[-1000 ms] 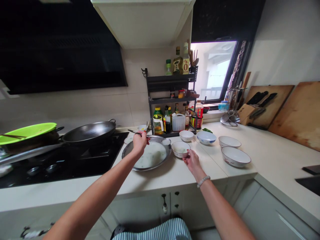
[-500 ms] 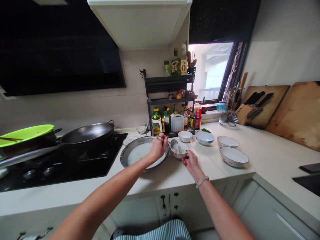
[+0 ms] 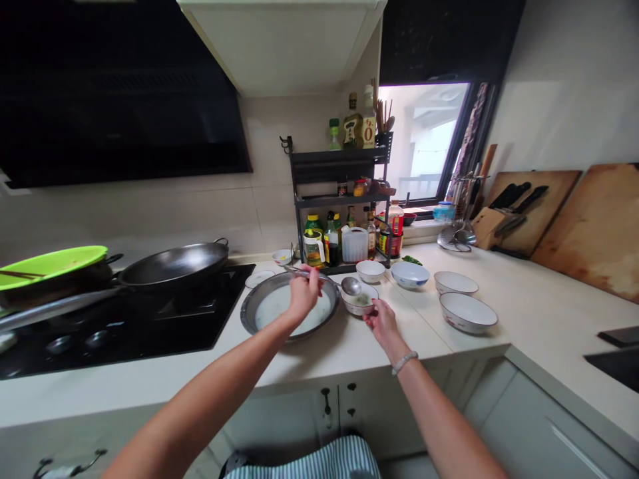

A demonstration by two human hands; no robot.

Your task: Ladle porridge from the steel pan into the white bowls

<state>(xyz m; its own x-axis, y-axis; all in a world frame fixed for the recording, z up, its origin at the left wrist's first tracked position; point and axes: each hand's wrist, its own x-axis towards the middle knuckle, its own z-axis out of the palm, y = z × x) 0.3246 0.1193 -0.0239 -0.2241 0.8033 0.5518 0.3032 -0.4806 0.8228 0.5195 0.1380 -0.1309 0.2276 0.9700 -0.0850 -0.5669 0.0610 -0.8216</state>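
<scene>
My left hand (image 3: 304, 294) is closed round the handle of a metal ladle (image 3: 351, 286), above a wide metal basin (image 3: 245, 318) of whitish, soupy food. The ladle's scoop is over a small white bowl (image 3: 357, 309) with a dark rim, which has some of the pale food in it. Fingers of my right hand (image 3: 382, 323) pinch the right edge of that bowl, which stands on the counter close beside the basin. Just behind it are a white bowl (image 3: 370, 271) and a blue-patterned bowl (image 3: 409, 275).
Two more white bowls (image 3: 468, 314) stand to the right. A black rack (image 3: 339, 158) with bottles is at the wall. On the left, a wok (image 3: 174, 265) and a pot under a green basket (image 3: 60, 265) sit on the stove (image 3: 164, 339). A knife block (image 3: 485, 226) leans near cutting boards.
My left hand has shifted slightly left, and the ladle's scoop has turned from tipped to more level over the bowl. My right hand keeps its place at the bowl's edge.
</scene>
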